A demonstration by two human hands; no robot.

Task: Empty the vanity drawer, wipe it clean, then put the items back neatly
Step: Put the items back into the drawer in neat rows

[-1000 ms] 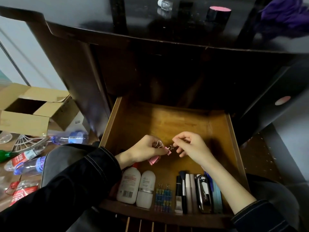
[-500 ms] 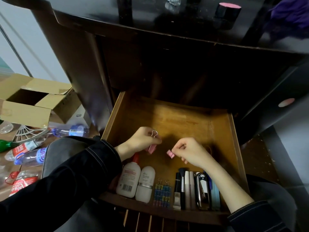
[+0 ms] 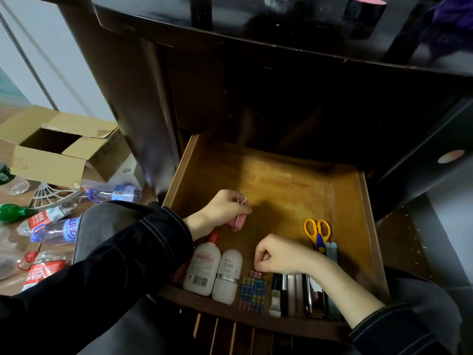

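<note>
"Where was the drawer (image 3: 281, 180)?"
"Open beneath both hands; left hand (image 3: 220, 213) fingers gripped a large pink clip (image 3: 239, 222); right hand (image 3: 284, 257) fingers pinched a small pink clip (image 3: 256, 274) atop the clip row (image 3: 252, 290)."
"Nearby?"
"Scissors (image 3: 317, 230) beyond the right fingers; bottles (image 3: 204, 265) below the left."

Open drawer (image 3: 353, 213) — both hands inside.
Left hand (image 3: 222, 211) grips a pink binder clip (image 3: 239, 222) above bare wood; right hand (image 3: 284, 257) pinches the top of the small clips (image 3: 253, 290) — just right of two white bottles (image 3: 204, 267).
</note>
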